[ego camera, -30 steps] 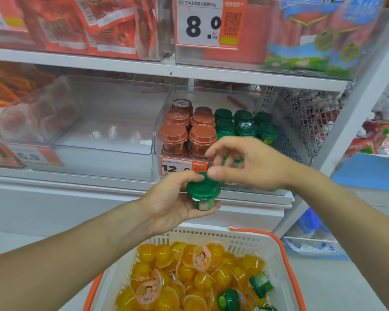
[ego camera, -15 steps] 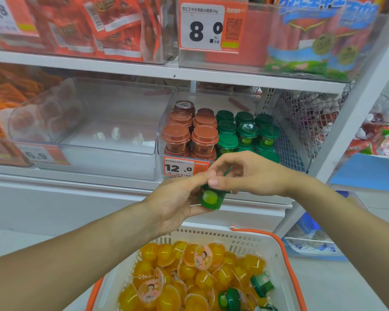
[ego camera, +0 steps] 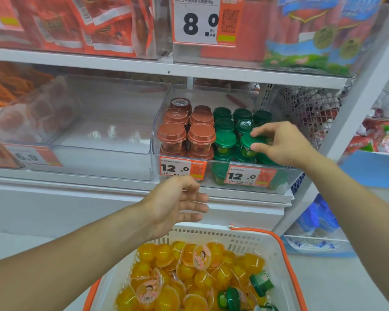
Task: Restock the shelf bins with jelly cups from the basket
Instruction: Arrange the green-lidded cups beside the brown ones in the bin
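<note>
My right hand (ego camera: 279, 143) pinches a green-lidded jelly cup (ego camera: 250, 144) by its lid, at the front right of the clear shelf bin (ego camera: 288, 178). That bin holds several brown-lidded cups (ego camera: 200, 135) on the left and several green-lidded cups (ego camera: 225, 140) on the right. My left hand (ego camera: 180, 203) hovers empty below the bin's front, fingers relaxed, above the white basket (ego camera: 276, 252) with an orange rim. The basket holds several yellow jelly cups (ego camera: 184, 272) and a few green-lidded cups (ego camera: 259, 282).
A large clear bin (ego camera: 103, 135) to the left stands nearly empty. Price tags (ego camera: 181, 168) hang on the bin fronts. The upper shelf (ego camera: 189, 72) carries red snack packets. A white upright post (ego camera: 355, 113) and a wire mesh panel (ego camera: 305, 113) border the right side.
My right hand took the green-lidded cup from my left hand and carried it up into the bin's front right. My left hand let go and dropped slightly, now empty.
</note>
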A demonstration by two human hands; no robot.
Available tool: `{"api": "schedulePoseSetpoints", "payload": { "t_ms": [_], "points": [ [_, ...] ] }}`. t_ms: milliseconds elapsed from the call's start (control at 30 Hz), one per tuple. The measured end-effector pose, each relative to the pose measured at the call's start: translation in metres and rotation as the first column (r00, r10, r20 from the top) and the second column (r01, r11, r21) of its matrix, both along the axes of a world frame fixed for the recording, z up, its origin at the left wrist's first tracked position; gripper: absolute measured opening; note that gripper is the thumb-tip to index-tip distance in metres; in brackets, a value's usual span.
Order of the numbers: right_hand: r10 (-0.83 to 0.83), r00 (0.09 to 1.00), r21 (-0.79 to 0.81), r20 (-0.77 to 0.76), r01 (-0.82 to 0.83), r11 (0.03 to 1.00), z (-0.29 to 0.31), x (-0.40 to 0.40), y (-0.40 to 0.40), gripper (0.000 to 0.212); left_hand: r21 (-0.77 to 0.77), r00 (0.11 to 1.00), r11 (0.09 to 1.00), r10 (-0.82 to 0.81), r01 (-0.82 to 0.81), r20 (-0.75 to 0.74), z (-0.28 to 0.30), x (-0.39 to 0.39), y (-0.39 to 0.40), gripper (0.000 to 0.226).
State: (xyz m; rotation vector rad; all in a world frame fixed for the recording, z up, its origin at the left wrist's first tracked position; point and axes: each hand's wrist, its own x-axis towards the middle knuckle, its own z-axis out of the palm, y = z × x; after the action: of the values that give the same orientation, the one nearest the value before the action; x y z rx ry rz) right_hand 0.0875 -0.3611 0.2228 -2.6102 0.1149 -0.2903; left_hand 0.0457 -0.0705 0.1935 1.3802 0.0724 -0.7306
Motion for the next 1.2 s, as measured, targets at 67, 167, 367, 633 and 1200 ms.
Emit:
{"api": "schedulePoseSetpoints", "payload": {
  "t_ms": [67,167,367,633,1200],
  "points": [
    [0.001,1.0,-0.041,0.017,0.0,0.999,-0.009,0.004,0.0,0.033,0.018,1.0,1.0,-0.009,0.009,0.005,-0.003,0.001,0.001,0.01],
    [0.012,0.999,-0.064,0.046,-0.009,0.998,-0.01,0.007,0.003,0.031,0.039,0.999,0.999,-0.031,0.03,0.012,-0.007,0.003,0.004,0.009],
    [0.017,0.997,-0.17,0.074,-0.004,0.985,-0.008,0.009,0.009,0.03,0.076,0.997,0.994,-0.075,0.075,0.009,-0.011,0.003,0.004,0.011],
    [0.051,0.95,-0.163,0.309,0.0,0.987,-0.002,-0.002,0.017,0.021,0.183,0.979,0.968,-0.19,0.174,0.07,-0.021,0.001,0.003,0.017],
    [0.235,0.472,-0.191,-0.85,-0.691,0.697,-0.208,-0.161,0.042,0.023,0.779,0.65,0.311,-0.744,0.544,-0.157,-0.188,-0.096,-0.026,0.021]
  ]
}}
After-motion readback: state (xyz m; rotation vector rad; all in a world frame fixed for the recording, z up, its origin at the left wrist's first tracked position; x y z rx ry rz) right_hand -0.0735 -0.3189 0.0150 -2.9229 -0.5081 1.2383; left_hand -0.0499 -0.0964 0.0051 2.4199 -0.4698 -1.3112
